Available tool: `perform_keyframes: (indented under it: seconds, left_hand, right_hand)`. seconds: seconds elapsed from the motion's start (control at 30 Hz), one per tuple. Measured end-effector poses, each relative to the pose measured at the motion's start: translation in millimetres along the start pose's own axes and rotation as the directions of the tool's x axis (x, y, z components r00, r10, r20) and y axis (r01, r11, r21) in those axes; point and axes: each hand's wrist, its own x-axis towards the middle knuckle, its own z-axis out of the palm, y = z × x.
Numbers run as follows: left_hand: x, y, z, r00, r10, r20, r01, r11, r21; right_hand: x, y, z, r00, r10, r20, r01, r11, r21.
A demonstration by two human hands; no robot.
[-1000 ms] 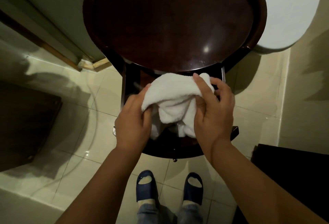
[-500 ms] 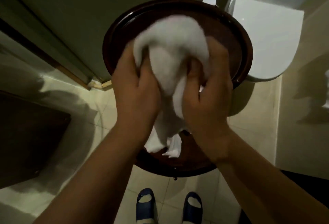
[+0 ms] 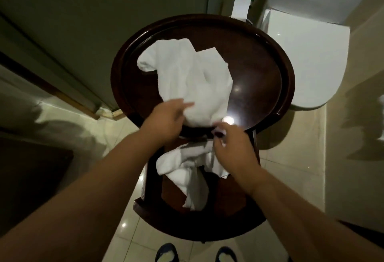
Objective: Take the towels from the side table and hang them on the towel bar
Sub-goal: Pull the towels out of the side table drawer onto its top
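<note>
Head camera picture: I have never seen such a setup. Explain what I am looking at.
No machine here: a person wears one camera on the head, looking down at their own two bare hands. A white towel lies crumpled on the round side table. The left hand touches its near edge; the right hand pinches a bit of white cloth at the table's front rim. Another towel bundle sits on the lower shelf. A toilet stands beside.

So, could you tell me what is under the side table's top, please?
A bunched white towel lies on the lower shelf. The top and the right hand cover its far part and whatever lies behind.
</note>
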Motion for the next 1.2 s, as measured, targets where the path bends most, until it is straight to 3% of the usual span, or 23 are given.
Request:
perform_keyframes:
  seconds: [0.1, 0.2, 0.3, 0.37, 0.43, 0.6, 0.73, 0.9, 1.2]
  left_hand:
    - [-11.8, -21.1, 22.0, 0.995, -0.102, -0.001, 0.102, 0.995, 0.002]
    - [-10.5, -7.8, 19.8, 0.990, -0.138, -0.022, 0.140, 0.984, 0.114]
    - [7.4, 3.0, 14.7, 0.981, -0.183, -0.060, 0.187, 0.980, 0.071]
    - [20.1, 4.4, 16.7, 0.972, -0.215, -0.093, 0.223, 0.971, 0.084]
    - [24.3, 8.7, 21.7, 0.982, -0.178, -0.067, 0.189, 0.957, 0.222]
    - [30.9, 16.6, 39.2, 0.988, -0.148, -0.049, 0.155, 0.914, 0.375]
    - [42.2, 17.4, 33.8, 0.983, -0.160, -0.085, 0.179, 0.929, 0.325]
    - [36.8, 18.4, 27.8, 0.983, -0.165, -0.081, 0.182, 0.933, 0.310]
    - [6.5, 25.8, 34.2, 0.976, -0.213, -0.036, 0.198, 0.814, 0.546]
  right_hand:
    - [-32.9, 38.8, 36.1, 0.984, 0.145, 0.108, -0.139, 0.989, -0.057]
    - [-38.1, 45.6, 67.0, 0.939, 0.199, 0.279, -0.132, 0.961, -0.242]
    - [-20.1, 28.4, 97.9, 0.907, 0.278, 0.316, -0.121, 0.892, -0.436]
    - [-4.2, 19.7, 117.4, 0.840, 0.368, 0.400, -0.143, 0.860, -0.490]
    - [0.1, 19.5, 133.4, 0.808, 0.392, 0.440, -0.130, 0.847, -0.516]
    - [-33.8, 35.0, 156.3, 0.948, 0.152, 0.280, 0.042, 0.810, -0.585]
    - [-44.4, 50.3, 142.8, 0.937, 0.067, 0.343, 0.140, 0.827, -0.545]
    - [-51.4, 47.2, 107.1, 0.936, 0.039, 0.351, 0.141, 0.870, -0.472]
    - [-79.7, 23.1, 46.5, 0.995, -0.015, -0.099, -0.003, 0.982, -0.186]
